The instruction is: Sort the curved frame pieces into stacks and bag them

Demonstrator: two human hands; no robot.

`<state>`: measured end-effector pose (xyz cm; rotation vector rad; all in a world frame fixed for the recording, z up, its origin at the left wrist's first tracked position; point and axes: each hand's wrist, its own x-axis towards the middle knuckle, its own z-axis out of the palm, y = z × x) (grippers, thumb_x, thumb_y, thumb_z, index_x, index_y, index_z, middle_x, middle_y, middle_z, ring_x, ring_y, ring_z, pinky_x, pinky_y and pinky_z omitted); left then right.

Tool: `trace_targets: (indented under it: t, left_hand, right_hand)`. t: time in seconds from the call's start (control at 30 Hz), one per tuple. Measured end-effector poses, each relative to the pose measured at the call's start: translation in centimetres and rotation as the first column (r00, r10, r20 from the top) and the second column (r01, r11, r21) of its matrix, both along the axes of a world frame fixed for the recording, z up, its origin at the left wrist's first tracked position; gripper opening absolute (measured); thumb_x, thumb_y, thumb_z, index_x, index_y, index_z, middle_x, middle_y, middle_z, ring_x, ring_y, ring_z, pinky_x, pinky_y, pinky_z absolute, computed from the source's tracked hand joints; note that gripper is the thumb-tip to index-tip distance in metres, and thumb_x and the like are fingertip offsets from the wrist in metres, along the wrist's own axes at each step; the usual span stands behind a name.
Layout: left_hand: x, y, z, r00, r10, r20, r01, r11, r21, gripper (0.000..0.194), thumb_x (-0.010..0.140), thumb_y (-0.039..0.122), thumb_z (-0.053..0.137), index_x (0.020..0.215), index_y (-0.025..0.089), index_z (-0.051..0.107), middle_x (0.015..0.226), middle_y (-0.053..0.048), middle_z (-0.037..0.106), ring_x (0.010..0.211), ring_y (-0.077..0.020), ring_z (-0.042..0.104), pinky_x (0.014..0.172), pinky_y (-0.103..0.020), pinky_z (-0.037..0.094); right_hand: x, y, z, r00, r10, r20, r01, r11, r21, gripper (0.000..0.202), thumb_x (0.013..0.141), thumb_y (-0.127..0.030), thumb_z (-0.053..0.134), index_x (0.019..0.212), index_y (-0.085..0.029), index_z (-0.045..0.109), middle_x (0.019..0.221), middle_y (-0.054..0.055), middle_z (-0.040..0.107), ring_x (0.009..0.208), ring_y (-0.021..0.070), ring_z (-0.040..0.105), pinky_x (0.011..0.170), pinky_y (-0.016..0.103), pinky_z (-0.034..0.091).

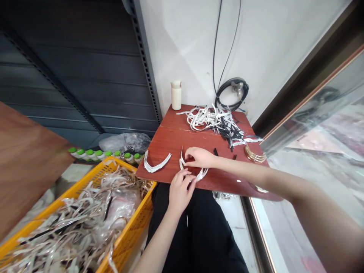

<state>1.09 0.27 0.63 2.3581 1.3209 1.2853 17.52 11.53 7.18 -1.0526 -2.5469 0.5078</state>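
Reddish-brown wood makes up the tabletop [166, 138], which stands against a white wall [187, 45], with dark shelving [113, 76] to the left and a glass panel [307, 132] to the right. Near the front edge lies a curved silvery bundle [202, 173], its middle partly covered by the two hands. The left hand [182, 187] reaches up from the front edge, its fingers bent and its fingertips at the bundle; whether thumb and fingers close on it, I cannot tell. The right hand [197, 156] comes across from the right, palm down and fingers curled, over the bundle's upper left part; its grip is hidden too. The two hands are close to each other.

Well to the left, a second silvery bundle [155, 168] rests in a U shape, untouched. Toward the wall lies a tangled heap of white strips [199, 117], with black strips [227, 129] on its right side. A cream bottle [176, 96] stands upright at the far left corner, and a coil of black cable [218, 102] is behind the heap. Gold-toned curved bands [254, 155] sit by the right edge. Below, to the left, a yellow crate [140, 220] is filled with loose strips and clear plastic, with green-capped bottles [99, 154] lined up behind it
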Motion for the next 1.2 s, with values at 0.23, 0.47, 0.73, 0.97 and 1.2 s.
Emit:
trace_targets:
  t: [0.23,0.47,0.73,0.97,1.2]
  left_hand:
    - [0.1,0.0,0.0,0.999,0.053,0.000,-0.053,0.999,-0.001,0.008,0.090,0.023,0.061,0.097,0.022,0.065,0.112,-0.008,0.062,0.116,-0.0256,0.058,0.102,-0.047,0.048]
    - [0.2,0.2,-0.2,0.999,0.022,-0.027,-0.022,1.000,-0.001,0.016,0.090,0.021,0.059,0.107,0.022,0.061,0.114,-0.007,0.068,0.120,-0.0250,0.060,0.112,-0.054,0.040]
    - [0.3,0.2,-0.3,1.000,0.015,-0.014,-0.015,1.000,0.011,0.020,0.090,0.020,0.060,0.109,0.023,0.065,0.111,-0.005,0.069,0.123,-0.0244,0.058,0.105,-0.045,0.049]
    - [0.2,0.1,-0.1,1.000,0.013,-0.021,-0.013,1.000,-0.004,0.018,0.090,0.020,0.060,0.107,0.024,0.066,0.111,-0.005,0.069,0.123,-0.0247,0.058,0.101,-0.043,0.052]
    - [0.1,0.1,0.0,0.999,0.009,-0.039,-0.010,1.000,-0.013,0.018,0.091,0.020,0.058,0.107,0.024,0.066,0.112,-0.006,0.069,0.122,-0.0260,0.059,0.099,-0.045,0.052]
  right_hand:
    - [1.9,-1.9,0.2,0.993,0.101,0.056,-0.096,0.991,-0.091,0.008,0.089,-0.020,0.066,0.085,-0.018,0.073,0.085,0.004,0.074,0.086,0.0190,0.062,0.087,0.032,0.040]
    - [2.2,-2.4,1.3,0.971,0.215,0.102,-0.180,0.943,-0.279,0.014,0.089,-0.020,0.062,0.084,-0.019,0.076,0.084,0.002,0.075,0.081,0.0163,0.065,0.084,0.029,0.044]
    - [3.6,6.0,1.0,0.896,-0.414,0.162,0.380,0.902,0.203,0.023,0.092,-0.021,0.057,0.108,-0.014,0.071,0.112,0.014,0.067,0.104,0.0251,0.060,0.093,0.035,0.044]
    - [2.9,10.8,-0.9,0.808,-0.573,0.135,0.504,0.792,0.345,0.022,0.093,-0.022,0.054,0.104,-0.015,0.071,0.111,0.018,0.063,0.110,0.0332,0.051,0.095,0.046,0.039]
    - [2.0,11.1,-0.3,0.754,-0.653,-0.070,0.622,0.677,0.393,0.032,0.099,-0.025,0.038,0.105,-0.014,0.066,0.114,0.020,0.061,0.113,0.0352,0.047,0.098,0.049,0.033]
